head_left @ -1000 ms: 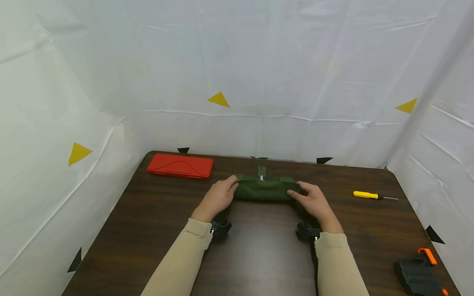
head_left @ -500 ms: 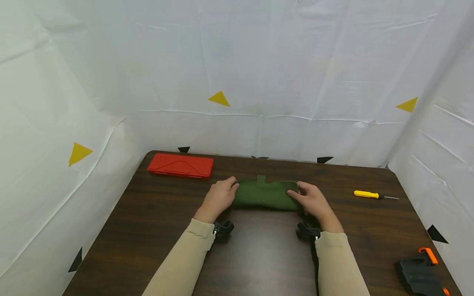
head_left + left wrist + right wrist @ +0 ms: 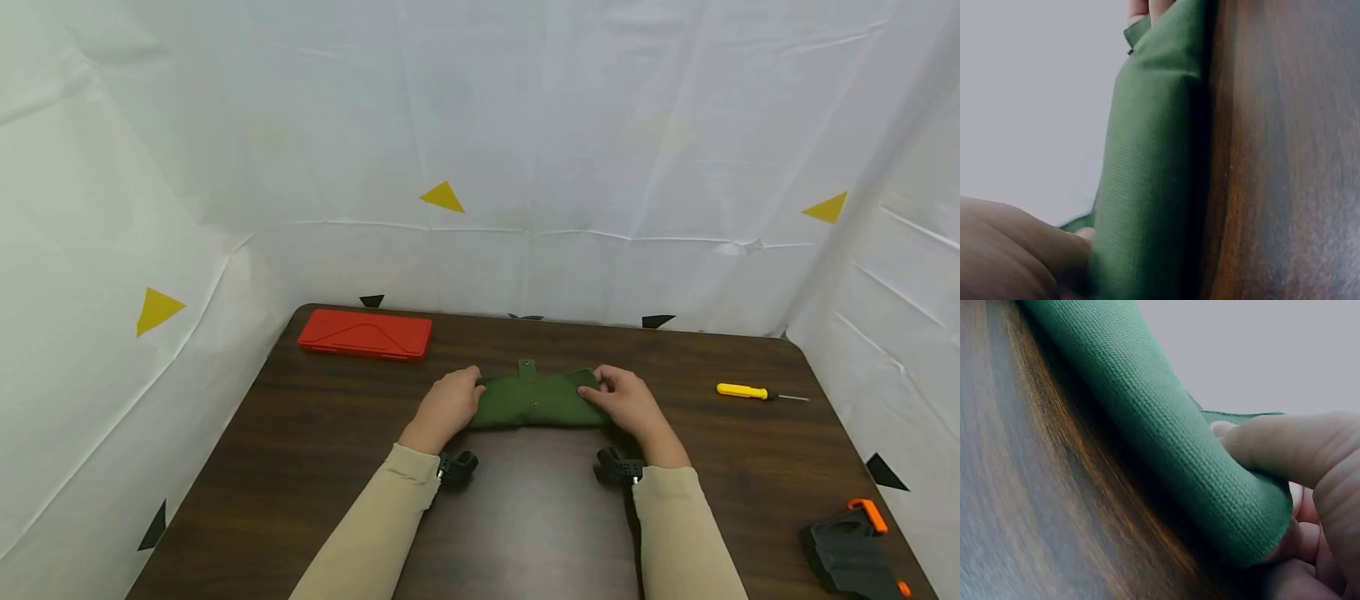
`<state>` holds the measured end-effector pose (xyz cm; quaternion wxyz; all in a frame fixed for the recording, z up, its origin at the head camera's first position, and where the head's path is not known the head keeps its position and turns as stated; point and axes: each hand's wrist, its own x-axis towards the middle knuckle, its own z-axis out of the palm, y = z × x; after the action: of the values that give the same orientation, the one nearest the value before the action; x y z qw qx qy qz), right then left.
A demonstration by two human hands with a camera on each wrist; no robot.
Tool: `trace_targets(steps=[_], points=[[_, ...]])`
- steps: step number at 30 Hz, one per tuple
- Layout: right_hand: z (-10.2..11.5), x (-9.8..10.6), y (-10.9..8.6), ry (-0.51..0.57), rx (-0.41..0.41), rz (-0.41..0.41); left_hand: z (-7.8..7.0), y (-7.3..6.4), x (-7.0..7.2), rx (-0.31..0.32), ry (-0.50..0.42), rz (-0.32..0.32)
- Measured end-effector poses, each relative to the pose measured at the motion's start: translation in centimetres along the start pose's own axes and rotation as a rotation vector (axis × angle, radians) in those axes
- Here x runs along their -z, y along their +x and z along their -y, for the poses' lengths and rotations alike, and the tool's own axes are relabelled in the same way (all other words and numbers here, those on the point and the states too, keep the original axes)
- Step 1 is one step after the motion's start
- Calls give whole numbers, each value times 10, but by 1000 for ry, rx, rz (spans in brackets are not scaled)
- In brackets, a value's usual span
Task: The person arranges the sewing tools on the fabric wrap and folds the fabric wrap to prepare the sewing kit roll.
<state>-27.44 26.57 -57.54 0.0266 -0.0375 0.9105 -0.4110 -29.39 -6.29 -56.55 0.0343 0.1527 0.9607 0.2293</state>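
Note:
A folded green cloth pouch (image 3: pixel 534 406) lies across the table between my hands. A short strap tab (image 3: pixel 527 369) stands up from the middle of its far edge, and a small snap stud shows on its front. My left hand (image 3: pixel 447 406) grips the left end. With thumb and fingers, my right hand (image 3: pixel 626 406) pinches the right end near its top corner. In the right wrist view the thumb presses on the rolled cloth (image 3: pixel 1147 419) while the other fingers curl under its end. The left wrist view shows the front as a rounded roll (image 3: pixel 1147 162) close along the table.
A red plastic case (image 3: pixel 365 334) lies at the back left of the brown table (image 3: pixel 525 517). To the right is a yellow-handled screwdriver (image 3: pixel 742 391). A black and orange tool or holder (image 3: pixel 851 550) sits at the front right. White sheeting surrounds the table.
The pouch's top flap has come over toward me, covering the inner flaps and the small metal piece seen a second ago. Both hands keep their hold, shifting only slightly.

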Motion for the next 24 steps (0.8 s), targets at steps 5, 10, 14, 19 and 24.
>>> trace_targets(steps=[5, 10, 14, 19, 24], points=[[1, -2, 1, 19, -19, -1, -3, -2, -1, -112, 79, -42], [1, -4, 1, 32, -35, -6, -11, -3, 0, -344, 159, -19], [-1, -5, 1, 57, -49, 0, -21, -6, 4, -427, 97, 114], [-3, -2, 2, 272, -105, -46, -29, -12, 4, -348, 48, 205], [1, -3, -1, 722, -117, -246, -29, -17, -2, -323, 128, 186]])
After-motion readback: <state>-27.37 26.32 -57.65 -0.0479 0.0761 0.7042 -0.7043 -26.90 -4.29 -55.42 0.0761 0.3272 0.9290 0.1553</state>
